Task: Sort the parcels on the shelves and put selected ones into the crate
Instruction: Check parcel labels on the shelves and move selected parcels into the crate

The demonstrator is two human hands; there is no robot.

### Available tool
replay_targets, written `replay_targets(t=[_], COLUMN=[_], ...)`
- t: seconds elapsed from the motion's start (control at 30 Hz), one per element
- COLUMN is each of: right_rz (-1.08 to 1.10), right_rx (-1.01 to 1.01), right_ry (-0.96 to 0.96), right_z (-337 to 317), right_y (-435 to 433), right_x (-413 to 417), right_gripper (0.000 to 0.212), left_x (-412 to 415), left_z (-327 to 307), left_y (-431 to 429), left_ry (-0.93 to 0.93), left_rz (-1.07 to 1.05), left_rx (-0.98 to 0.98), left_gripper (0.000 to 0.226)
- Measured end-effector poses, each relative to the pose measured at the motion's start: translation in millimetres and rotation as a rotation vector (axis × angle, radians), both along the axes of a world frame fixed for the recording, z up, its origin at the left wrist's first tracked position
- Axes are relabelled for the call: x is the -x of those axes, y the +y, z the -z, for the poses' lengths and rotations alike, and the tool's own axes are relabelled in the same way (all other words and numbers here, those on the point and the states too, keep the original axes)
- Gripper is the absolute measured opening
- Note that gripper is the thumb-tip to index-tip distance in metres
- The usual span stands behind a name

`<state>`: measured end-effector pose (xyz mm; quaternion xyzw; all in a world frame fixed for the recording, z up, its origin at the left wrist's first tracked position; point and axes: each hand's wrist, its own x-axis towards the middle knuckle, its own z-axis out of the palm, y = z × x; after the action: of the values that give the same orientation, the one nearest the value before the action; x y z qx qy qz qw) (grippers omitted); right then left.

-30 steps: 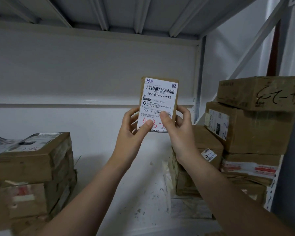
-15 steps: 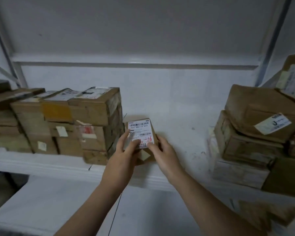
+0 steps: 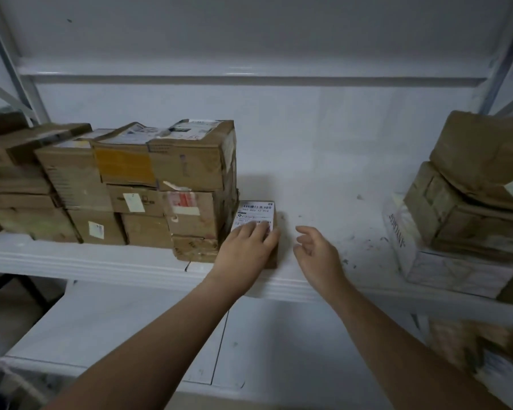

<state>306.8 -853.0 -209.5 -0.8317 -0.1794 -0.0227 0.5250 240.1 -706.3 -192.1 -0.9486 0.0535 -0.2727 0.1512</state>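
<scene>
Parcel (image 3: 256, 213) lies flat, label up, on shelf (image 3: 323, 173), touching the right side of the left box stack (image 3: 190, 179). Left hand (image 3: 248, 247) rests on top of it, fingers laid nearly straight across the near half of the label, not curled round it. Right hand (image 3: 316, 251) hovers just right of the parcel, apart from it, fingers loosely spread, holding nothing. Right box pile (image 3: 471, 202) sits well apart.

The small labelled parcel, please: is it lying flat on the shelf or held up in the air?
Flat on the shelf: the parcel lies label up beside the stack, left hand resting on top, right hand apart.
</scene>
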Motion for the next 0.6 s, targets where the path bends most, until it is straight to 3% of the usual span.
replay_targets(t=[0.2, 0.3, 0.6], right_rz=[0.004, 0.004, 0.081], right_rx=[0.185, 0.258, 0.351], right_ry=[-0.142, -0.214, -0.282], right_z=[-7, -13, -21], right_y=[9, 14, 4], right_x=[-6, -8, -3], right_gripper=[0.042, 0.043, 0.043], left_x=[-21, -26, -30], left_z=[-1, 3, 9], left_y=[23, 26, 25], left_ry=[0.044, 0.016, -0.004], left_rz=[-0.06, -0.057, -0.061], left_rx=[-0.019, -0.016, 0.076], left_gripper=[0.057, 0.045, 0.047])
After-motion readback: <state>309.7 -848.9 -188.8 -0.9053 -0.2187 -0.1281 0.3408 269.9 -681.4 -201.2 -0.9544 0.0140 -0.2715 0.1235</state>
